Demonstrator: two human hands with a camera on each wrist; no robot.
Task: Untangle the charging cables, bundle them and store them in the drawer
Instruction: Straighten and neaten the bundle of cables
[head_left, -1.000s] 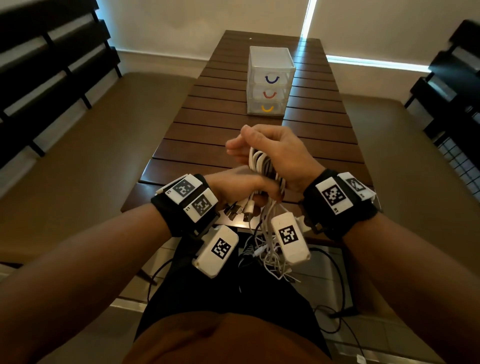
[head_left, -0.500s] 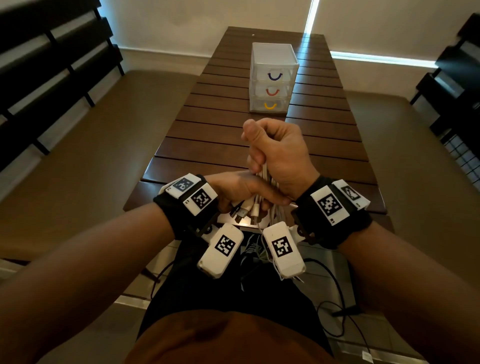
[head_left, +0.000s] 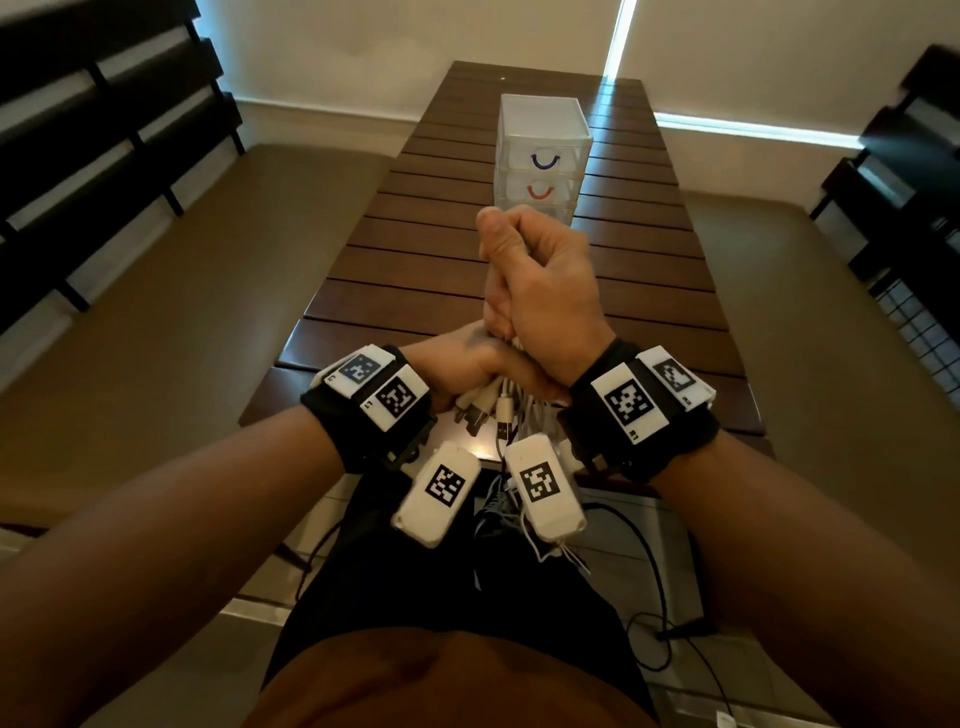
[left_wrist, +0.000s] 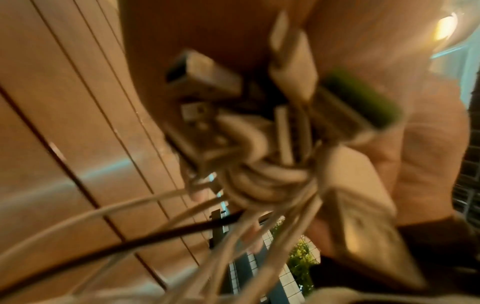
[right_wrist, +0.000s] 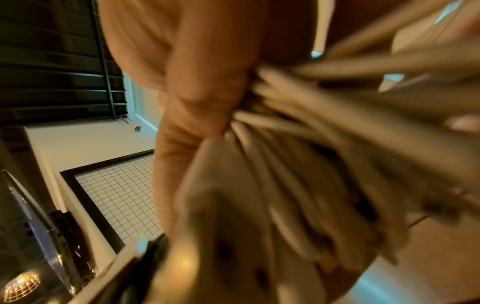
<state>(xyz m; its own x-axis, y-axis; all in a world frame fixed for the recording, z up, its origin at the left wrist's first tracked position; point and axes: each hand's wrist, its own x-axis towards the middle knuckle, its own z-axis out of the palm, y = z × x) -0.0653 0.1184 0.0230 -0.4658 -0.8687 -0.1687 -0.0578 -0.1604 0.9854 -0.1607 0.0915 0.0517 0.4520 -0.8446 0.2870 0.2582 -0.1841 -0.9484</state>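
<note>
Both hands hold one bunch of white charging cables (head_left: 501, 400) over the near end of the slatted wooden table (head_left: 395, 270). My right hand (head_left: 540, 280) is a fist round the upper part of the bunch. My left hand (head_left: 467, 364) grips the lower part, where several USB plugs (left_wrist: 205, 76) stick out. The cables (left_wrist: 262, 181) show wound in a knot in the left wrist view, and blurred cables (right_wrist: 298, 144) run out of the fist in the right wrist view. The clear drawer unit (head_left: 543, 156) stands further up the table, all drawers shut.
Loose cable ends and a black wire (head_left: 654, 551) hang below the table edge over my lap. Benches (head_left: 171, 291) run along both sides of the table, with dark slatted backs (head_left: 93, 130) behind them.
My right hand has risen and closed into a tight fist round the cables, pulling the bunch up. The left hand stays low on the plug ends.
</note>
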